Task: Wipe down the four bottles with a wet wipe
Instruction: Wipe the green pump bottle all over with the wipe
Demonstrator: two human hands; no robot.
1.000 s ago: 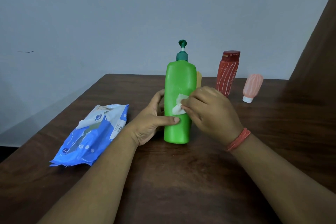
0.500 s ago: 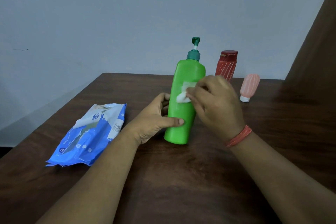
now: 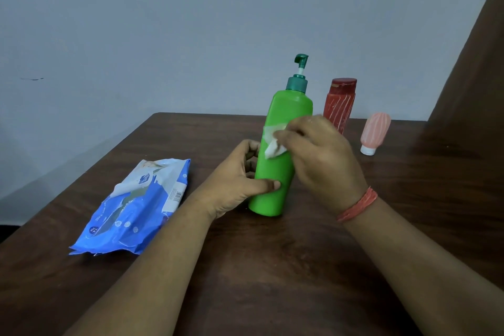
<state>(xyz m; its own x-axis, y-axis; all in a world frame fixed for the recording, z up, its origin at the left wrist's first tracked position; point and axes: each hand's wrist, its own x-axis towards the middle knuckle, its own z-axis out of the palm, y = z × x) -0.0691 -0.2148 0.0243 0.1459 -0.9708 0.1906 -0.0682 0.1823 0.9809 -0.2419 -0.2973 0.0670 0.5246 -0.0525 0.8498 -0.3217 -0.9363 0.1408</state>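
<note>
A tall green pump bottle (image 3: 275, 180) leans to the right on the dark wooden table (image 3: 272, 267). My left hand (image 3: 237, 180) grips its lower body, thumb across the front. My right hand (image 3: 321, 155) pinches a white wet wipe (image 3: 274, 150) and presses it against the bottle's upper front. Behind stand a dark red ribbed bottle (image 3: 341, 106) and, further right, a small pink bottle (image 3: 375, 131) resting on its white cap. A fourth bottle is hidden in this view.
A blue pack of wet wipes (image 3: 133, 213) lies on the table to the left, its flap lifted. A pale wall runs behind the table. A dark brown panel (image 3: 474, 76) rises at the right edge.
The green bottle has tilted to the right. My right hand with the wipe moved up its front, then slid a little back down. My left hand kept its grip.
</note>
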